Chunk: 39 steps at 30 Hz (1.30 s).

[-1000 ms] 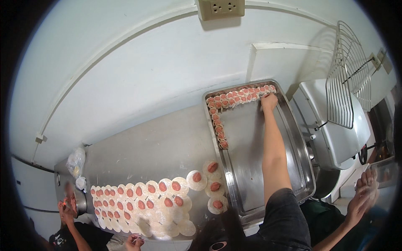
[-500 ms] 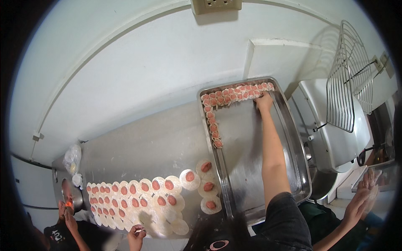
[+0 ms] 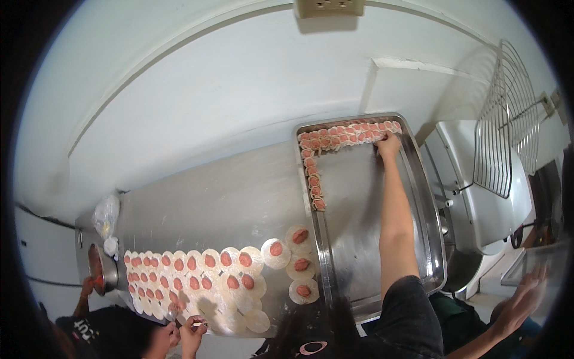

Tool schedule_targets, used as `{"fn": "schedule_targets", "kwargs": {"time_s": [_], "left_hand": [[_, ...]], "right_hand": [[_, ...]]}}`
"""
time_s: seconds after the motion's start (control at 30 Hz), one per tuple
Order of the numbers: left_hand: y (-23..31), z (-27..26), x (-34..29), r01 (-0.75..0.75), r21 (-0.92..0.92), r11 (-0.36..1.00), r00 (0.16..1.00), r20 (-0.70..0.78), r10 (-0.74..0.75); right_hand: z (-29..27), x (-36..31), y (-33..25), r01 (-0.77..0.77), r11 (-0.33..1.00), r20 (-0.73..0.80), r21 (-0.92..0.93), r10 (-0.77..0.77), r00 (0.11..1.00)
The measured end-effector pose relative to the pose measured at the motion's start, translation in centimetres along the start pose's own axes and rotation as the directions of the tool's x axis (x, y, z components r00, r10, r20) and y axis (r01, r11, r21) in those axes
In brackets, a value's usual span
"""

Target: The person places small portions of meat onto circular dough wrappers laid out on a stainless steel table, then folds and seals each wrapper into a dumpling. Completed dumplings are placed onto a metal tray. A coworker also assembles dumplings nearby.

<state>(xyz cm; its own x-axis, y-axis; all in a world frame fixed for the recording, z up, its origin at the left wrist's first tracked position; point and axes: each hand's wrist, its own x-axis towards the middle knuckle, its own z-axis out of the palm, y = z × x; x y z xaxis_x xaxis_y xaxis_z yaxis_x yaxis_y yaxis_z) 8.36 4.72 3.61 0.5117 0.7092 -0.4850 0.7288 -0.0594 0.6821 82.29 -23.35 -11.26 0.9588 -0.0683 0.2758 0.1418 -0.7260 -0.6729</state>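
My right hand (image 3: 388, 145) reaches into a large steel tray (image 3: 443, 251), fingers bent together on an open-topped dumpling at the inner edge of the far rows. Pink-filled dumplings (image 3: 353, 133) line the tray's far side and part of its left side. At the lower edge my left hand (image 3: 191, 332) is closed in a pinch around something small and pale, too small to make out. It is beside round wrappers (image 3: 257, 321) spread over the steel table (image 3: 197, 203), many carrying a lump of pink filling (image 3: 245, 259). Three filled wrappers (image 3: 301, 264) form a column beside the tray.
At lower left, a co-worker's hand (image 3: 172, 335) holds a small utensil over the wrappers; another hand is at a steel bowl (image 3: 110, 272) of filling. Another person's blurred hand (image 3: 519, 302) is at right. A wire rack (image 3: 493, 137) stands by a white appliance (image 3: 463, 191).
The co-worker at left has brought one hand from the bowl to the wrappers. My right hand stays at the same tray spot. The whole view has shifted slightly.
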Motion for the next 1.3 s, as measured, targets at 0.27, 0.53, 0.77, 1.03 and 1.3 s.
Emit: {"fn": "schedule_targets", "kwargs": {"time_s": [0.27, 0.53, 0.77, 1.03, 1.3], "left_hand": [[-2.5, -1.2, -2.4, 0.006, 0.127, 0.992, 0.999, -0.038, -0.002], [-7.8, -3.8, -6.9, 0.159, 0.026, 0.987, 0.983, 0.087, -0.161], [-22.7, -5.6, -11.4, 0.397, -0.061, 0.916, 0.913, -0.074, -0.401], [-40.4, -8.4, -17.8, 0.713, -0.234, 0.66, 0.686, 0.041, -0.726], [-43.2, -14.6, -15.6, 0.579, -0.345, 0.738, 0.742, -0.15, -0.653]], "right_hand": [[-1.5, -1.3, 0.0, -0.02, 1.0, -0.068, -0.006, 0.02, 0.997], [5.2, -14.8, -19.4, 0.359, 0.698, 0.048, 0.62, -0.491, 0.87], [12.3, -37.7, -42.2, 0.297, 0.501, 0.389, 0.813, -0.846, 0.363], [21.7, -59.2, -57.8, 0.5, 0.345, 0.426, 0.795, -0.903, -0.055], [29.6, -69.6, -63.2, 0.685, 0.312, 0.568, 0.658, -0.803, -0.18]]}}
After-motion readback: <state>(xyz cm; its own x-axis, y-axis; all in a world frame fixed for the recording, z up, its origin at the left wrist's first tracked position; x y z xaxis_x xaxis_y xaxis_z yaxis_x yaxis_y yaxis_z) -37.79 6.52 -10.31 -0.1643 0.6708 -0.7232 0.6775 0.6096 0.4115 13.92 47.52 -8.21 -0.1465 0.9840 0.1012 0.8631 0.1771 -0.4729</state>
